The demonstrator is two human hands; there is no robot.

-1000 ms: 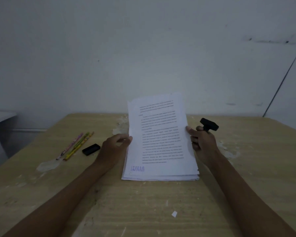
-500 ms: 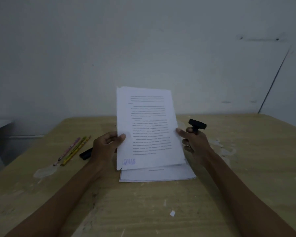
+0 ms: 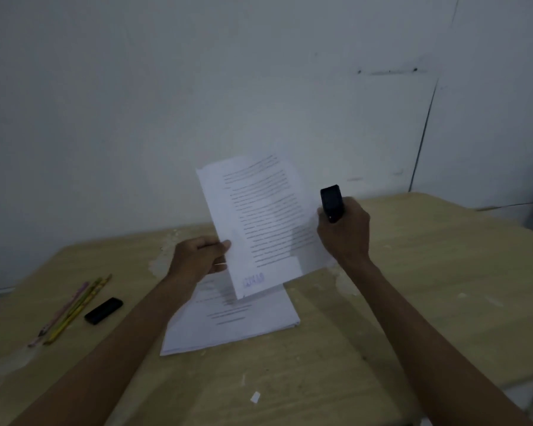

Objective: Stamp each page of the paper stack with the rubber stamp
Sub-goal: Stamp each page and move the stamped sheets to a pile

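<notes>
Far left on the worktop (image 3: 443, 272) we see three pencils (image 3: 71, 309) lying side by side, and just right of them a small black block (image 3: 103, 310), flat on the wood. Next, our left hand (image 3: 197, 259) pinches the left edge of a single printed sheet (image 3: 259, 222), thumb on the front, fingers curled behind. We see the sheet held up off the worktop, tilted, with a blue stamp mark (image 3: 253, 281) near its lower left corner. Under it the paper stack (image 3: 234, 321) lies flat on the worktop, skewed, its top page showing a few blurred text lines; the raised sheet is apart from the stack. Right of the sheet, our right hand (image 3: 345, 235) is curled round the black rubber stamp (image 3: 331, 202), which sticks up out of the fist, and it is at the sheet's right edge. Whether its fingers also grip that edge, we cannot tell. A small white paper scrap (image 3: 255, 397) lies on the near worktop.
</notes>
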